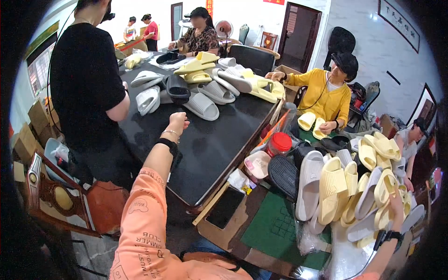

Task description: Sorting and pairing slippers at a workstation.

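My left arm reaches out over the black table [219, 149]. My left hand [178, 123] is closed with its fingers curled, and nothing shows in it. Just past it lie a grey slipper [202, 106] and a black slipper [178, 88]. On the far right, my right hand [396, 205] is at a heap of yellow and grey slippers. Its fingers close on the side of a pale yellow slipper [385, 186]; part of the grip is hidden. Nearer the middle of that heap are a ribbed yellow slipper [332, 189] and a grey slipper [309, 184].
A person in black [84, 79] stands at the left beside a wooden chair [58, 196]. A person in yellow [326, 93] sits across, handling yellow slippers. A red-lidded jar [280, 143], a phone-like black slab [226, 207] and a green mat [273, 228] lie on the nearer table.
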`<state>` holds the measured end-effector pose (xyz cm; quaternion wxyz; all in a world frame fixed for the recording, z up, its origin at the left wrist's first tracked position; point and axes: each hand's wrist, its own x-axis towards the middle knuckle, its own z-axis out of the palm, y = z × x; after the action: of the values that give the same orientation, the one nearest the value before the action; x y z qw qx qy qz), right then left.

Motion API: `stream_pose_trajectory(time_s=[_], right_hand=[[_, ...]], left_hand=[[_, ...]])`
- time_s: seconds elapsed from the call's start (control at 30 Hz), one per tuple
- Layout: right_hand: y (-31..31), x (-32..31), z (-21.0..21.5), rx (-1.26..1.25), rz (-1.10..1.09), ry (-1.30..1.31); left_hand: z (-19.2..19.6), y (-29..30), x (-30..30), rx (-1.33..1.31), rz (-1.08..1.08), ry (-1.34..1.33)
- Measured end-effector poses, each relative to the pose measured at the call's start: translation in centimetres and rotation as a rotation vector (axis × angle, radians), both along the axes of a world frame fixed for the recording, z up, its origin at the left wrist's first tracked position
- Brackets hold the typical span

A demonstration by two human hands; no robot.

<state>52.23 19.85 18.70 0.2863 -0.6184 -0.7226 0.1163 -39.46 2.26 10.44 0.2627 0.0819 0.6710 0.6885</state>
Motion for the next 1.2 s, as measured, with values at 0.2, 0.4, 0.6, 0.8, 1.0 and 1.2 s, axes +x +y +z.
stream_pose_trajectory(time_s=[0.2,0.4,0.6,0.8,1.0,1.2], right_hand=[[-10.5,-4.3,2.7,0.136,-0.334,-0.295],[-8.4,-9.7,-3.6,-0.043,-0.188,-0.051],[-10.5,-8.1,-3.4,0.113,-0.372,-0.051],[-8.4,-4.6,-4.3,0.337,-0.354,-0.318],[-5.5,-8.6,0.1,0.108,-0.185,-0.222],[-7.3,5.3,-4.6,0.178,-0.179,-0.304]], left_hand=[[2.1,4.4,-2.6,0.27,-0.058,0.005],[-0.3,3.1,-12.7,0.432,-0.199,-0.012],[-1.4,7.0,-14.8,0.407,-0.238,-0.111],[-3.4,8.9,-18.2,0.39,-0.252,-0.145],[-2.6,2.6,-19.7,0.263,-0.437,0.416],[0.5,8.0,-10.7,0.359,-0.29,0.09]])
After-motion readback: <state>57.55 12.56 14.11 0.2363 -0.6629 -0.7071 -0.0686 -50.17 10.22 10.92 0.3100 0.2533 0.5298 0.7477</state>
